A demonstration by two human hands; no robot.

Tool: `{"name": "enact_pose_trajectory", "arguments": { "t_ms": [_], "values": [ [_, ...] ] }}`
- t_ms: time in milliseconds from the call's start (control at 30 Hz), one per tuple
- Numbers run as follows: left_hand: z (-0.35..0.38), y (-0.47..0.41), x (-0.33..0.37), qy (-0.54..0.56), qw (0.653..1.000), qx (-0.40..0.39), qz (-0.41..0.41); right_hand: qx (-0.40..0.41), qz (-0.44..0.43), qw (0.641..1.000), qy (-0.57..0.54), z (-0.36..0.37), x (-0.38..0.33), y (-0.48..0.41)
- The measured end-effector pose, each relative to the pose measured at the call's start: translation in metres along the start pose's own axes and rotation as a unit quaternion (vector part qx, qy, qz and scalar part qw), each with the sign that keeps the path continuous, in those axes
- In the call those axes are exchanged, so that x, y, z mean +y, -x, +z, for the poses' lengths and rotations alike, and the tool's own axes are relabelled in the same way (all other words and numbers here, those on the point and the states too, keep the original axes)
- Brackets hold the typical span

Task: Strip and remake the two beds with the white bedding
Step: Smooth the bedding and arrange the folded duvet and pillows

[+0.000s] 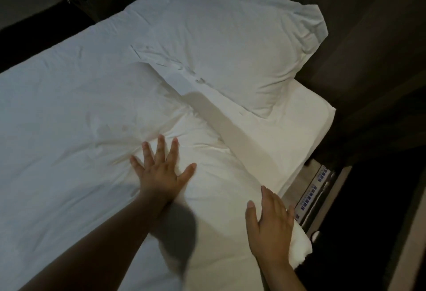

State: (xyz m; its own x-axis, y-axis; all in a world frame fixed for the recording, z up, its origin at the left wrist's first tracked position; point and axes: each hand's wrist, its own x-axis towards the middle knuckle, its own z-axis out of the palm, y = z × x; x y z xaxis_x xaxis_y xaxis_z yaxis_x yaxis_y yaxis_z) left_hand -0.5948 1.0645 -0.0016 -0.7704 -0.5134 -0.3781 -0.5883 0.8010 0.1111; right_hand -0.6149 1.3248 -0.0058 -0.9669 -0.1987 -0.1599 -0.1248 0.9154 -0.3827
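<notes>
Only unreadable blue print marks the label (320, 181) beside the bed (310, 118).

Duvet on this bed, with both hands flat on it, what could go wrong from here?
The duvet bunches over the side of the bed under the right hand; it may slide off that side. The left hand presses beside deep creases, so pushing could drive them toward the pillow instead of flattening them. The dim light may hide leftover wrinkles.
</notes>
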Motion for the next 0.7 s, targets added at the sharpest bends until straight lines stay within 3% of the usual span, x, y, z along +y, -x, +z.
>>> {"name": "enact_pose_trajectory", "arguments": {
  "t_ms": [467,600,700],
  "values": [
    [0.005,0.025,0.006,-0.032,0.998,0.007,0.055,0.010,0.016,0.999,-0.035,0.015,0.021,0.009],
    [0.002,0.062,-0.002,-0.010,0.996,0.014,0.087,-0.012,0.075,0.997,-0.001,-0.009,0.000,0.026],
    [0.000,0.090,-0.014,0.030,0.992,0.024,0.118,-0.054,0.107,0.992,-0.039,-0.025,-0.031,0.057]
  ]
}}
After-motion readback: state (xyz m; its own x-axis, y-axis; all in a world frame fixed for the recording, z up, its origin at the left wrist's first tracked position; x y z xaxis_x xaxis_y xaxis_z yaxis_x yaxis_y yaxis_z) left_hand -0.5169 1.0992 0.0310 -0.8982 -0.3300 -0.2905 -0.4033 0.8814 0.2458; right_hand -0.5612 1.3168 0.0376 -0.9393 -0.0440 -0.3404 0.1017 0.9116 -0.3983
